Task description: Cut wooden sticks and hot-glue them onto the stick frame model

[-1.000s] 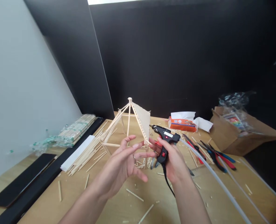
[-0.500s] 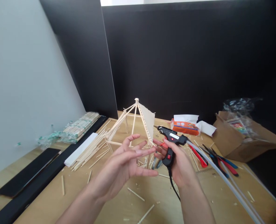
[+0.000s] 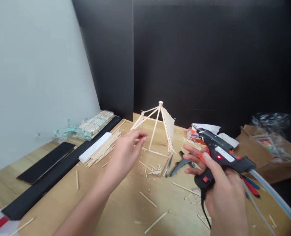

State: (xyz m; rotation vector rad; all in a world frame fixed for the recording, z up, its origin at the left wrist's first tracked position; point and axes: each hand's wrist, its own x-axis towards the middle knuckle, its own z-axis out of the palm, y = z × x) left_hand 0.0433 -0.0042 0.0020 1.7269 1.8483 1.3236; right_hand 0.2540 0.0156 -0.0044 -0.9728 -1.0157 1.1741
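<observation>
My right hand holds a black hot glue gun with an orange trigger and a lit red light. Its fingers stretch past the trigger, and the nozzle points up and left. My left hand has thumb and fingers drawn together in front of the left corner of a wooden stick model. Whether the fingertips grip the model or a small piece is hidden. The model has a pointed roof frame of thin sticks, with one side covered by a pale ribbed panel.
Loose sticks lie in a pile at left beside a white strip and bagged sticks. Dark-handled pliers lie behind the glue gun. A cardboard box stands at right. Cut stick pieces litter the wooden table.
The glue gun has moved right and nearer, away from the model. My left hand has gone from spread fingers to a pinch by the model's left side. The view has turned left.
</observation>
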